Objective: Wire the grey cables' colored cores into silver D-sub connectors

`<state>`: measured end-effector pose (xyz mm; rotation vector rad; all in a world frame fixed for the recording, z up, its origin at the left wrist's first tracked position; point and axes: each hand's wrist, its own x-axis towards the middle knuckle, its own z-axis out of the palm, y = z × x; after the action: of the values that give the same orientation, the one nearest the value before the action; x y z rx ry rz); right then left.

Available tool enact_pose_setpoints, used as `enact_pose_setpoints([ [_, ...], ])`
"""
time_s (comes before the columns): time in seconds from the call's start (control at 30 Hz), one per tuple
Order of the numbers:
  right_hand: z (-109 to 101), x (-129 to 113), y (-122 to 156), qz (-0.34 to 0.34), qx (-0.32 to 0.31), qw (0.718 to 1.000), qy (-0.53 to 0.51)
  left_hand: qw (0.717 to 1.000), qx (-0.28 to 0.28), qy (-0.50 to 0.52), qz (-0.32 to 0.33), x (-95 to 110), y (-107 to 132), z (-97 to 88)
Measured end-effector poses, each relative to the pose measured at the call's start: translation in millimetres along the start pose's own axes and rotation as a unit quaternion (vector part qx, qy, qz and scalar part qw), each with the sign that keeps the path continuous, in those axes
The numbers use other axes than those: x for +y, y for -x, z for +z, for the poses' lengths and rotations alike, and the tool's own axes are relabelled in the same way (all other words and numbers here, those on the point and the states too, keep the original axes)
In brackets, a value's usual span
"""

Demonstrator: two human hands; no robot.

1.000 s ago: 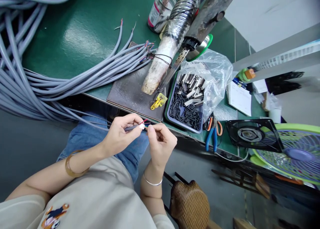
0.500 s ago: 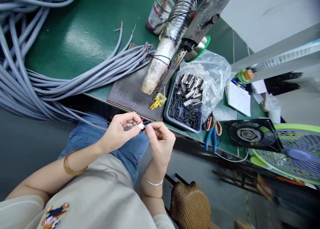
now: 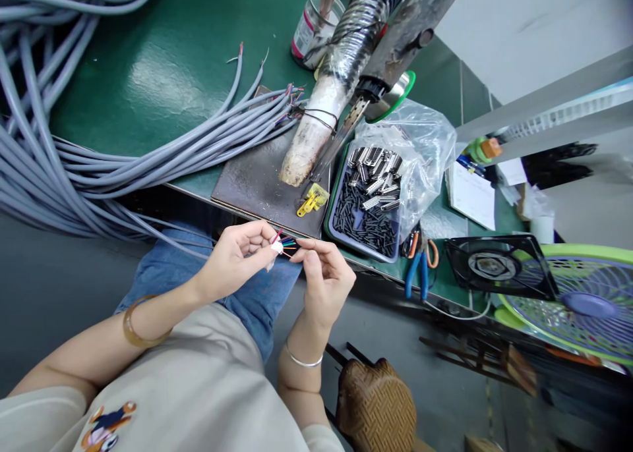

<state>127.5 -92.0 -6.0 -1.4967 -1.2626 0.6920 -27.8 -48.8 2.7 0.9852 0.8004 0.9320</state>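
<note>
My left hand [image 3: 244, 251] pinches the end of a cable over my lap. Thin coloured wires [image 3: 287, 242], among them blue, green and orange, fan out of that end towards the right, and a red one stands up. White wrapping [image 3: 277, 246] shows around the wires at my left fingertips. My right hand [image 3: 324, 277] is at the wire tips with its fingers curled, and an orange wire reaches its fingertips. Part of that grip is hidden by the fingers.
Many grey cables [image 3: 198, 152] lie on the green table [image 3: 198, 37]. Beyond my hands are a dark board [image 3: 252, 178], a yellow clip [image 3: 312, 200], a soldering iron [image 3: 346, 132], a white-ended hose [image 3: 311, 132], and a tray [image 3: 363, 244] of metal connectors and black tubes. Pliers [image 3: 418, 274] hang right.
My right hand has moved slightly right, away from the left. The coloured wires now show more spread out between the hands, and more of the white wrapping is visible.
</note>
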Motion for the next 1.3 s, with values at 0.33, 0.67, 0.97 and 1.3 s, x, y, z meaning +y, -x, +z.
enact_pose_setpoints([
  [0.33,-32,-16,-12,-0.18,0.149,0.969,0.078,0.903,-0.331,-0.259,0.086,20,26,-1.0],
  [0.67,-115,-6,-81,-0.159,-0.061,0.84,0.516,0.987,-0.087,0.004,-0.136,4,31,-25.8],
  [0.97,-131,40,-153,-0.15,-0.13,0.884,0.424,0.945,0.219,0.191,-0.149,29,14,-62.8],
  [1.3,-138,26,-155,-0.164,-0.052,0.921,0.35,0.964,0.193,0.165,-0.079,29,6,-49.9],
])
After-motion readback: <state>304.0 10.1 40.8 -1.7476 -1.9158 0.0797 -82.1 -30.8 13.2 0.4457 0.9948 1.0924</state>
